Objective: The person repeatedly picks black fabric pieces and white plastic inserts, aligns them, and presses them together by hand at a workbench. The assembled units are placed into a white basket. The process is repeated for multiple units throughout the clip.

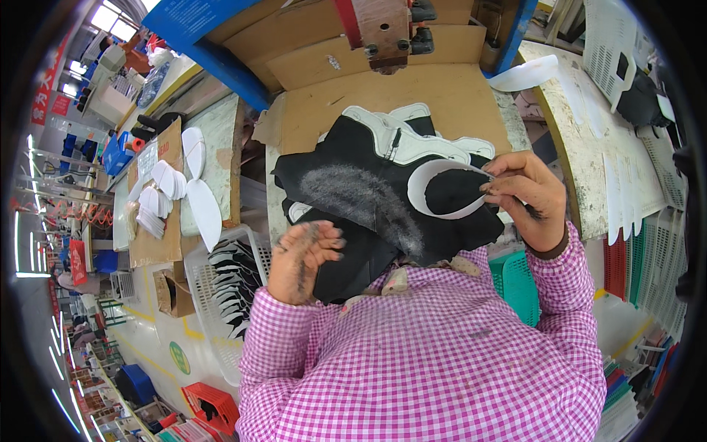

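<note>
My right hand (pixel 532 197) pinches the ends of a curved white strip (pixel 418 193), bent round into a loop, between thumb and fingers. The strip hangs just above a pile of black sheet-like cut pieces (pixel 456 228), one of which carries a greyish, powdery smear. At the pile's near left edge is my left hand (pixel 305 258), its fingers loosely bent and apart, with nothing in them. Dark stains mark both hands. Beyond the black pieces lie white shaped pieces with black stitched edges (pixel 420 149).
A blue-framed machine (pixel 195 26) with a red and metal head (pixel 383 29) stands over the brown cardboard-covered worktop (pixel 324 103). White cut pieces (pixel 199 191) lie on the left table, white strips (pixel 626 195) on the right one. Beside me are a basket (pixel 195 276) of dark pieces and a green basket (pixel 515 283).
</note>
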### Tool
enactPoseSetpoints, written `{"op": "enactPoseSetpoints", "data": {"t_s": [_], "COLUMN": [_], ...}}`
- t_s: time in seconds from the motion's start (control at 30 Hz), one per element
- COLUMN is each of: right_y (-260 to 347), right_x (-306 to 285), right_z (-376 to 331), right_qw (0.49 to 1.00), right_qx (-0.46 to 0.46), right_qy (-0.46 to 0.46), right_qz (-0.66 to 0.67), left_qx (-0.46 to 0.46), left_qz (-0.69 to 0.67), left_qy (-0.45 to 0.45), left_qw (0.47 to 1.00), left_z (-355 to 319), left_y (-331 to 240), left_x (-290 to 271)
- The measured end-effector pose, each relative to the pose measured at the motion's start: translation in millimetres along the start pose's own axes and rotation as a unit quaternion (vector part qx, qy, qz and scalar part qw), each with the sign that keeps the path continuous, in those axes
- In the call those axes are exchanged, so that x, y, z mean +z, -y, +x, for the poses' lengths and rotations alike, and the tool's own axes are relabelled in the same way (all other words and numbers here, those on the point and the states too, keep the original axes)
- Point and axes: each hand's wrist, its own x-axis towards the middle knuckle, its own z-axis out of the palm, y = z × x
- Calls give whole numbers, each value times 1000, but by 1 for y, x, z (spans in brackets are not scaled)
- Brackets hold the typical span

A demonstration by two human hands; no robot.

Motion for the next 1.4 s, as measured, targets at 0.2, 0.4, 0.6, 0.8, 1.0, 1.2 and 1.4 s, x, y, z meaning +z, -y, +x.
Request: {"op": "enactPoseSetpoints", "data": {"t_s": [0.2, 0.4, 0.6, 0.8, 1.0, 1.2, 1.4], "right_y": [-5, 0, 7, 12, 17, 25, 33], "right_x": [18, 27, 36, 40, 45, 52, 56], "right_z": [4, 22, 38, 49, 50, 55, 59], "right_qw": [995, 964, 943, 925, 919, 907, 887], "right_qx": [-55, -191, -224, -258, -265, -272, -293], "right_qy": [50, 103, 170, 183, 213, 251, 279], "right_qz": [-61, -155, -179, -211, -202, -200, -224], "left_qx": [29, 52, 141, 179, 218, 201, 203], "left_qz": [-124, 5, 114, 206, 89, 93, 83], "left_qy": [-29, -100, -61, -96, -22, -26, -18], "left_qw": [991, 994, 982, 957, 972, 975, 975], "left_z": [1, 9, 23, 26, 31, 31, 30], "left_y": [40, 46, 62, 73, 77, 79, 78], "left_x": [11, 23, 32, 37, 33, 30, 30]}}
